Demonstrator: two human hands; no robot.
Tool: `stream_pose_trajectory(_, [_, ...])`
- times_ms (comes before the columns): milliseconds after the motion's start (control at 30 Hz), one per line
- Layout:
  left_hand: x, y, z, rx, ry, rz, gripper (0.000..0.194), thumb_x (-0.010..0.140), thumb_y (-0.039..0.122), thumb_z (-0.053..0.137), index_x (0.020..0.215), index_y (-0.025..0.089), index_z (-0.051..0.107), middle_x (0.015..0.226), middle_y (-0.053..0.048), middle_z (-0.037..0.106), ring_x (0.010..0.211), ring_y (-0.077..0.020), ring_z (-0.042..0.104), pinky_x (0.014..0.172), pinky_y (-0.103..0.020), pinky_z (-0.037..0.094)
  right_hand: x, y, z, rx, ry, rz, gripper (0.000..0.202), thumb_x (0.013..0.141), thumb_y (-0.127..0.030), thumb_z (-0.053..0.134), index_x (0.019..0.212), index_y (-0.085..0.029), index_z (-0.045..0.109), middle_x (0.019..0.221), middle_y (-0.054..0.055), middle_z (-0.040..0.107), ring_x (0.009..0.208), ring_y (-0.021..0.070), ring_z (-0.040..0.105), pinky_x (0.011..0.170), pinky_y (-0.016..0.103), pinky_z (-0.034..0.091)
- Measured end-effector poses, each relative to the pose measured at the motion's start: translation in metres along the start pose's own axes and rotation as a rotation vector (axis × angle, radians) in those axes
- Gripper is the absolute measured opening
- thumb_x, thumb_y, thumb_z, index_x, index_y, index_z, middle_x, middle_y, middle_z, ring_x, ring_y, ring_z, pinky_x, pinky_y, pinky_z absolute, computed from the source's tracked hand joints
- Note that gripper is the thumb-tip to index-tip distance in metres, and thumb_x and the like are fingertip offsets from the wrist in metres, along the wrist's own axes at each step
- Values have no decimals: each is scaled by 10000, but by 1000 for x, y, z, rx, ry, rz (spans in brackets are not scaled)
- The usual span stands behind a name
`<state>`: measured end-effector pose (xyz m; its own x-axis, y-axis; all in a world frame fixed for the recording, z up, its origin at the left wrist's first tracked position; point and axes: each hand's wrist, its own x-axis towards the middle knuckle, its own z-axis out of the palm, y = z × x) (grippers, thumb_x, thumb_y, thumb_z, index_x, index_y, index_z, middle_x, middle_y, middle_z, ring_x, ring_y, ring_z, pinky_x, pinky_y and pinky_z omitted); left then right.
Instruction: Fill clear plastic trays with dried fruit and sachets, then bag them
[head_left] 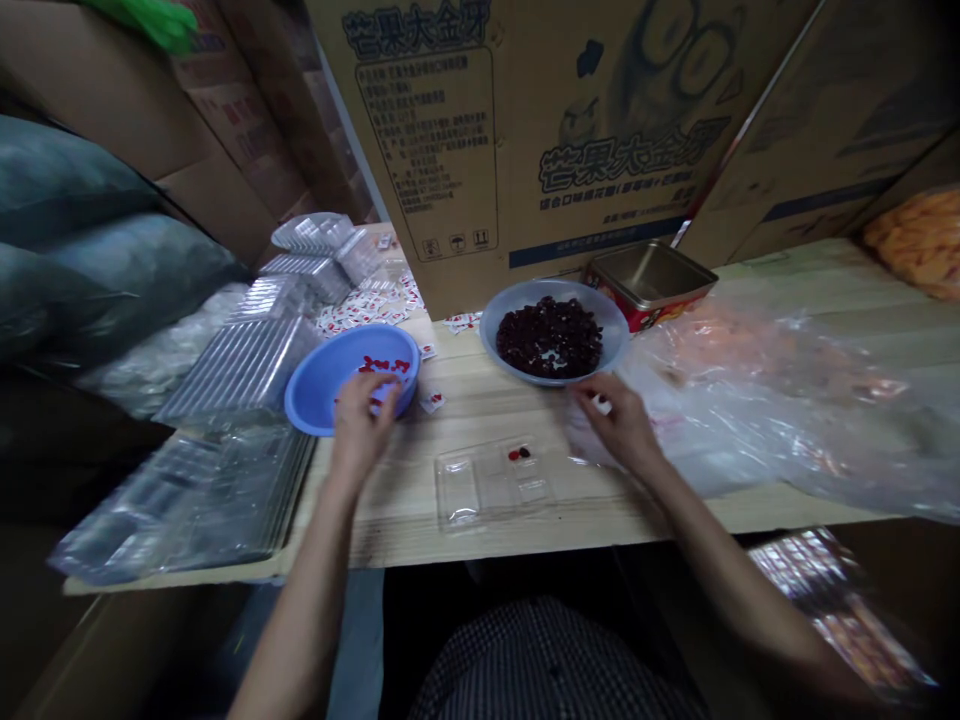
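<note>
Over the near right part of a blue bowl [300, 395] is my left hand [361, 415], its fingers bent towards the thumb; what they pinch, if anything, I cannot make out. Small red pieces [386, 366] lie inside that bowl. My right hand [616, 418] is at the front rim of a pale translucent bowl [491, 330] heaped with dark pieces [551, 335]. Its fingers are curled together, and their contents are unclear. Between the hands, a clear plastic compartment tray [459, 490] lies flat, with one red piece [514, 455] and one dark piece [525, 452] in its upper right compartment.
Stacked clear trays [240, 365] line the left side, near small printed packets [367, 308]. A large carton [465, 240] stands behind. A rectangular tin [652, 280] and plastic bags [757, 400] occupy the right. The wooden table's front edge [480, 548] is close to my body.
</note>
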<state>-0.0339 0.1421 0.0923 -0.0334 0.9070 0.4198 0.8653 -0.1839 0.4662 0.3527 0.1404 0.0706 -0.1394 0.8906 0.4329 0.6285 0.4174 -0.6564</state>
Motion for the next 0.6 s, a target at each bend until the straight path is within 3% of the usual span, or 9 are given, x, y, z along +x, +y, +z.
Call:
stream_pose_trajectory(33, [17,-25,-11,117,-28,-118,313,912,398,529,1118,194,649,1119,-112,659,1040,-258,610,942,-388,486,18,5,-13,-84,31,38,224,963,-303,514,1007,-194,705,1002,96,699,923,223,625,851,339,487])
stream_pose_trajectory(67, [32,-49,-18,225,-141,-241,342,852,412,590,1096,178,648,1067,-119,672,995,-269,627,897,-379,500,36,11,-22,-172,3,81,241,965,-295,505,1028,-178,707,1028,108,704,938,225,630,874,337,480])
stream_pose_trajectory(100, [44,-69,-19,288,-342,-360,362,766,414,661,1033,169,655,969,-110,690,920,-274,644,824,-361,517,55,17,-26,-267,-77,147,243,957,-271,510,1049,-165,709,1050,113,708,955,225,636,891,331,473])
stream_pose_trajectory(167, [60,-95,-8,284,-695,-418,334,656,373,703,926,181,659,832,-70,705,810,-254,654,715,-317,520,89,30,-19,-435,-346,321,222,888,-236,606,1059,-156,724,1069,110,718,984,232,646,878,306,474])
stream_pose_trajectory(233, [67,-100,12,228,-842,-365,267,616,314,683,856,200,658,772,-37,710,761,-228,650,672,-283,505,113,41,2,-475,-520,399,255,726,-187,762,980,-166,758,1022,86,737,964,237,663,826,271,484])
stream_pose_trajectory(300, [68,-92,32,184,-833,-285,215,616,273,653,822,212,665,780,-25,719,769,-212,648,680,-265,489,125,47,26,-448,-601,403,313,592,-121,823,893,-197,778,960,39,751,906,210,678,773,229,483])
stream_pose_trajectory(400, [66,-77,50,155,-805,-203,119,647,256,631,751,210,667,773,-32,717,781,-214,645,686,-266,467,127,51,50,-402,-657,382,280,571,-87,804,814,-224,778,869,-16,750,808,150,676,707,180,462])
stream_pose_trajectory(500, [67,-73,48,155,-750,-185,91,705,282,624,713,200,661,761,-41,709,774,-217,643,691,-275,457,122,55,52,-379,-605,363,168,638,-87,759,768,-192,756,784,-6,734,773,136,664,668,170,437])
stream_pose_trajectory(600, [67,-69,31,170,-645,-212,210,811,361,580,800,184,692,829,-70,722,819,-234,648,734,-303,464,121,56,40,-364,-493,356,70,710,-92,706,732,-157,722,739,22,716,761,143,656,666,183,430])
